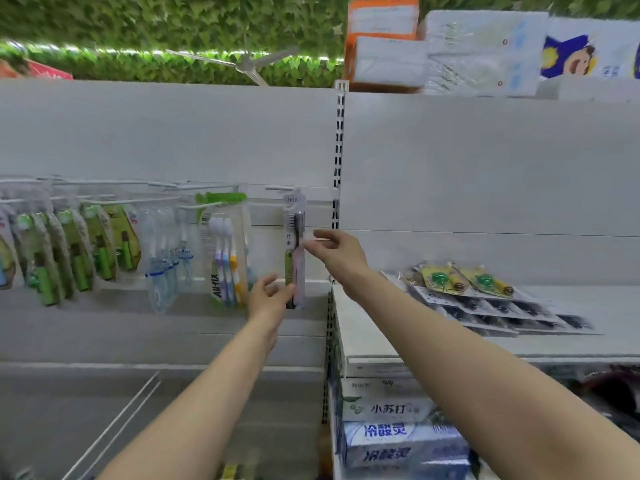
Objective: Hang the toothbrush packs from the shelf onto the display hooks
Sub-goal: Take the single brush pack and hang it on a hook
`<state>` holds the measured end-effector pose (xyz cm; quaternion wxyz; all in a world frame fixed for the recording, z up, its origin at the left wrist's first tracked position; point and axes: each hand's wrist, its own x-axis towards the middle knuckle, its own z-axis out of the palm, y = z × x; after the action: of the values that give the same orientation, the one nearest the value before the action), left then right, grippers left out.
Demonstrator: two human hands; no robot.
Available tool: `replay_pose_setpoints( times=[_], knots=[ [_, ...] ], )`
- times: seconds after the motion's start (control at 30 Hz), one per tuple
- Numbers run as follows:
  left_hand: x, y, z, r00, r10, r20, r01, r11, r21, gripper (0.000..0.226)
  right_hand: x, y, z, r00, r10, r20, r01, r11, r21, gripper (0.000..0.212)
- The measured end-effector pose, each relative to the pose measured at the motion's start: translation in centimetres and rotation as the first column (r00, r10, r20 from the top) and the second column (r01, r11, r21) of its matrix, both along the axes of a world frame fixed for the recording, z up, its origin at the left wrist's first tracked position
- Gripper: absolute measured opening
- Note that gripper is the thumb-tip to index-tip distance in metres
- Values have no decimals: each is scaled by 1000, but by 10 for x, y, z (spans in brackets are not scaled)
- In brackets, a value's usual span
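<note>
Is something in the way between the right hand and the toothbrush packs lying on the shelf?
Nothing visible. The right hand pinches the hanging toothbrush pack; the shelf packs lie to its right, lower, with only open space between.

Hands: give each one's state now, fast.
Left hand: holds lower end of the hanging clear-plastic black toothbrush pack.
Right hand: pinches that pack's right edge.

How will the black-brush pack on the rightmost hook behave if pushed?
It likely swings freely: the toothbrush pack seems to hang from one hook by its top only. It is probably light and thin, since the right hand pinches its edge with fingertips while the left hand touches its lower end.
</note>
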<state>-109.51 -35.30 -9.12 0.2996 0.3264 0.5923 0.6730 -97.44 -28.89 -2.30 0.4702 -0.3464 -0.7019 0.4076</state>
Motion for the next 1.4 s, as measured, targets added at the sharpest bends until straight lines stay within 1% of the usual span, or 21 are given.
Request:
replay_pose_setpoints(
  times=[0.07,0.13,0.17,0.2,0.23,0.3,0.33,0.4,0.47,0.5,0.53,0.7,0.83,0.93,1.03,1.2,1.3,1.4],
  knots=[
    [20,-16,5,991,123,-58,-122,992,27,58,30,-7,4,993,-7,118,-5,995,101,48],
    [45,-33,13,955,220,-201,-211,975,63,58,68,-14,10,972,-35,234,-22,971,237,49],
    [59,-40,18,919,255,-300,-245,967,71,56,87,-17,14,953,-62,298,-34,951,307,49],
    [72,-47,24,865,279,-416,-273,959,75,54,108,-19,18,926,-97,366,-51,926,373,49],
    [86,-54,30,790,284,-543,-289,954,78,53,128,-22,22,886,-142,440,-71,898,433,51],
    [113,-65,42,597,228,-769,-294,954,55,53,166,-25,30,762,-267,590,-128,831,542,54],
    [128,-70,50,498,183,-847,-300,953,29,54,185,-27,34,688,-326,649,-166,800,577,56],
    [156,-79,63,343,88,-935,-320,947,-28,57,220,-30,41,580,-396,712,-227,761,608,58],
    [184,-83,75,234,26,-972,-333,941,-55,59,253,-32,47,532,-432,728,-237,749,618,59],
    [197,-84,79,200,1,-980,-332,941,-67,59,268,-31,49,523,-442,729,-227,752,619,59],
    [210,-84,82,187,-27,-982,-325,942,-88,59,283,-32,50,522,-448,725,-212,756,620,59],
    [262,-74,91,182,-187,-966,-295,926,-235,62,348,-31,50,550,-445,707,-102,804,586,55],
    [289,-62,91,212,-220,-952,-280,920,-275,66,386,-27,45,560,-448,697,-23,833,553,55],
    [303,-53,85,213,-274,-938,-281,902,-327,67,406,-22,42,580,-442,684,18,847,532,55],
    [305,-41,78,226,-309,-924,-280,888,-365,70,416,-18,35,590,-429,684,52,865,498,56],
    [289,-12,71,256,-323,-911,-287,875,-390,72,419,5,28,612,-390,688,108,903,416,55],
    [275,12,66,289,-323,-901,-268,876,-400,72,413,22,25,619,-370,693,150,922,358,57],
    [261,37,64,346,-316,-883,-235,882,-408,70,398,44,19,604,-350,716,196,936,292,64]
  ],
)
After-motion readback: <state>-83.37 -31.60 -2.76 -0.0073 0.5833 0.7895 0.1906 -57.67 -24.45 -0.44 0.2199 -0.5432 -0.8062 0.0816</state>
